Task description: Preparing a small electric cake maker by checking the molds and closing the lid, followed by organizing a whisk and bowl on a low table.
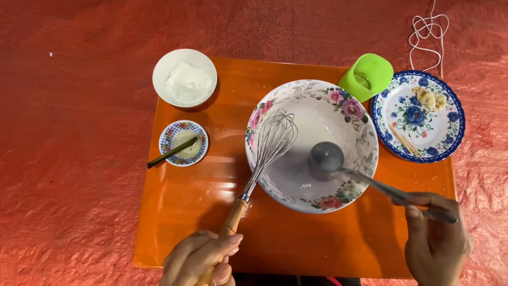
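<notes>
Nearest the camera, at the table's near edge, the left hand is curled shut around the wooden handle of a wire whisk, and the right hand, near the near right corner, pinches the long handle of a metal ladle between thumb and fingers.

Both hands work over a low orange square table with a glossy top, which stands on a red woven mat that fills the rest of the view — nothing more of the room shows.

The whisk's long axis runs from the left hand at the near edge up and to the right, its wire head resting inside the large white floral bowl at the table's centre. The ladle lies the other way: its handle rises from the right hand toward the upper left, and its round cup sits in the bowl's pale liquid, just beside the whisk's wires.

At the far left corner stands a small white bowl of white powder; nearer along the left edge, a small patterned saucer holds a dark spoon. At the far right, a green plastic cup lies beside a blue-and-white floral plate with food pieces — a white cord lies on the mat beyond it.
</notes>
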